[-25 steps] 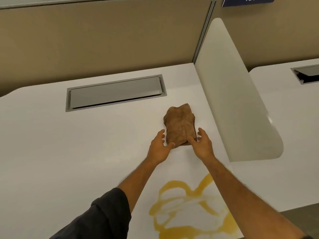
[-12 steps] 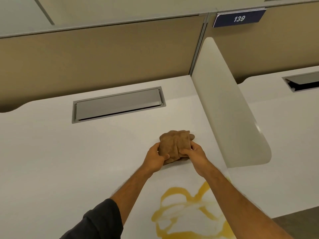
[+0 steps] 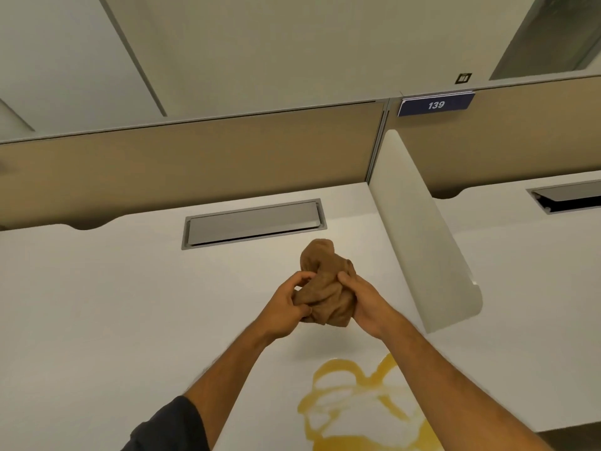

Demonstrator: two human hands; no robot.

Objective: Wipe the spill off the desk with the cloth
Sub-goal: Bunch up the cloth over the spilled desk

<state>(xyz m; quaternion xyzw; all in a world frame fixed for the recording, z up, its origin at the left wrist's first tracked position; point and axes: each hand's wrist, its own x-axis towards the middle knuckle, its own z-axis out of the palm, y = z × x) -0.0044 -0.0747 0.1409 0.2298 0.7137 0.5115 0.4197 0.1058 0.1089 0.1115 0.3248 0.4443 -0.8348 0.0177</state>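
Cloth: the brown cloth point(image 3: 327, 286) is being held bunched between both hands, raised above the white table point(image 3: 97, 304); whether its lower fold is brushing the surface is hard to tell from this angle.
Left hand: the left hand point(image 3: 286, 309) is gripping the near-left side of the bundle, fingers curled round it and thumb pinching a fold, probably to gather loose fabric into a pad.
Right hand: the right hand point(image 3: 361, 299) is clasping the right side, thumb pressing over the top, so the wad is staying compact.
Spill: the yellow spill point(image 3: 357, 408) is lying on the table near its front edge, below the hands and nearer the person, apart from the cloth and not yet wiped.
Why held so: a balled cloth should soak more and push liquid less.
Surroundings: a grey cable-tray lid point(image 3: 253, 222) is sitting behind the cloth; a white divider panel point(image 3: 419, 242) is standing to the right, closing off that side.
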